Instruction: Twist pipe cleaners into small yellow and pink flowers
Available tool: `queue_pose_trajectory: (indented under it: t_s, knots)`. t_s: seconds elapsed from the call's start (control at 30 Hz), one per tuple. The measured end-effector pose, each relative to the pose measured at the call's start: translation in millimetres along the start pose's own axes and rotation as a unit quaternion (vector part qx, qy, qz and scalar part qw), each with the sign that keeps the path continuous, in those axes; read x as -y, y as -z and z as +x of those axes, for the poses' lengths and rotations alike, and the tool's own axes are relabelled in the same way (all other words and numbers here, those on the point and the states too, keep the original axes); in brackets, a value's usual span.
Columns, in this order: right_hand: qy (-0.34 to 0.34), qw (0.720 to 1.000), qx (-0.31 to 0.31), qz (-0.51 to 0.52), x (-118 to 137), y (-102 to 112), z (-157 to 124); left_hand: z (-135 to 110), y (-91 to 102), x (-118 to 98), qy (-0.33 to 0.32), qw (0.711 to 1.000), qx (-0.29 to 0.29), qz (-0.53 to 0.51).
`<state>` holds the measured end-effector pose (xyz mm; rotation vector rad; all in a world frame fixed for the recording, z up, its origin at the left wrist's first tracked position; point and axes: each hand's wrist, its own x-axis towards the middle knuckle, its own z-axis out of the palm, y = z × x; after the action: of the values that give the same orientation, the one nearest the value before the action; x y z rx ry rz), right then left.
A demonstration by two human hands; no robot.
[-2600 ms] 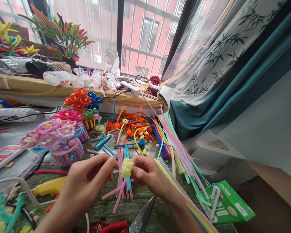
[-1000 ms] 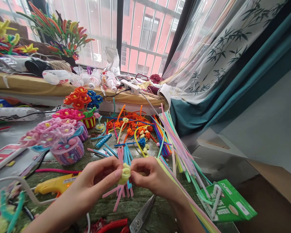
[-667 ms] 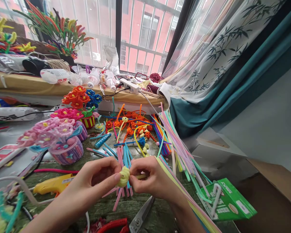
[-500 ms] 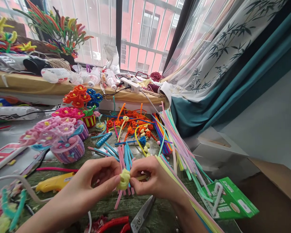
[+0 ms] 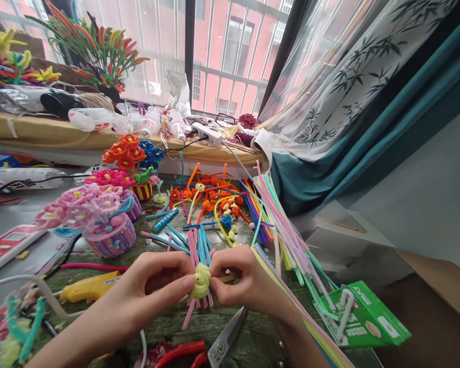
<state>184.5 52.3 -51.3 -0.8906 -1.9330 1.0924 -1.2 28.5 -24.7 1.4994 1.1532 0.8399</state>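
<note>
Between my two hands is a small pale yellow pipe-cleaner knot (image 5: 201, 282), coiled into a lumpy flower-like ball. My left hand (image 5: 157, 278) pinches its left side between thumb and forefinger. On the other side my right hand (image 5: 239, 281) is closed, its thumb and forefinger at the knot's edge, and a pale yellow strand shows inside its curled fingers. Right behind them lie cut pink and light blue pipe cleaners (image 5: 203, 245). Scissors with red handles (image 5: 182, 352) rest below the hands, blade pointing up to the right.
A yellow glue gun (image 5: 86, 289) lies to the left, near a pot of pink pipe-cleaner flowers (image 5: 111, 235). Orange pipe-cleaner pieces (image 5: 214, 186) cover the back of the table. Long pastel pipe cleaners (image 5: 287, 230) and a green box (image 5: 371, 317) are at the right.
The yellow knot has turned a little between my fingers and shifted slightly right. Both hands keep their pinch; the view has moved slightly.
</note>
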Motion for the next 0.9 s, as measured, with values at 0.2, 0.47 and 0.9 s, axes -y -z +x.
queue_pose_trajectory:
  t_s: [0.2, 0.47, 0.9]
  knots:
    - [0.006, 1.0, 0.005, 0.006, -3, -1, -1, -2, -1.4, 14, 0.003, 0.998, -0.059, -0.016]
    - [0.001, 1.0, 0.004, 0.017, -6, 0, 0, 5, 0.5, 11, -0.091, 0.986, 0.02, 0.137]
    - [0.004, 0.999, -0.029, -0.021, -14, -3, 0, 9, -12.0, 22, -0.338, 0.837, -0.112, 0.415]
